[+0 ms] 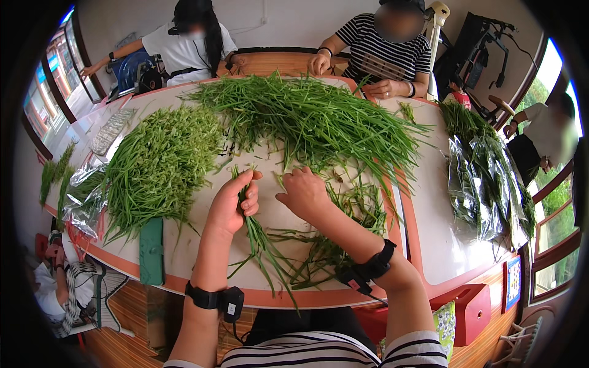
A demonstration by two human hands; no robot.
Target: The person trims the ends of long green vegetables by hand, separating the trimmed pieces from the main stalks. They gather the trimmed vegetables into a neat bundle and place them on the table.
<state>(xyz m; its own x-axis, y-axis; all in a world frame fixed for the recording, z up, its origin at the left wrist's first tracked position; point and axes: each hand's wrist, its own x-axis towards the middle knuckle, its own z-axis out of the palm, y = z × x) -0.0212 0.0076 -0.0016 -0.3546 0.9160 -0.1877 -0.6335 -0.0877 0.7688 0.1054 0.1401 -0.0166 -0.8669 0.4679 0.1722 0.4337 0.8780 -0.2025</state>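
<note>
My left hand (pixel 234 200) is wrapped around a small bunch of long green stalks, likely garlic chives (pixel 260 244), whose leaves trail down toward the table's near edge. The cut ends poke out above my thumb. To its right, my right hand (pixel 304 191) hovers low over the table with curled fingers; its fingertips are hidden, so a pinched scrap cannot be ruled out. Beyond both hands spreads a large heap of loose chives (pixel 313 110). A dense pile with pale, bud-like ends (pixel 165 156) lies to the left of my left hand. Loose leaves and trimmings (pixel 322 253) are scattered beside my right forearm.
A green case (pixel 152 252) rests at the table's (pixel 184 276) near edge. Plastic-wrapped bunches (pixel 483 193) lie at right, another plastic bag (pixel 87 198) at left. Two people sit across the table; one's hand (pixel 384 88) is beside the heap. A red stool (pixel 464 313) stands at right.
</note>
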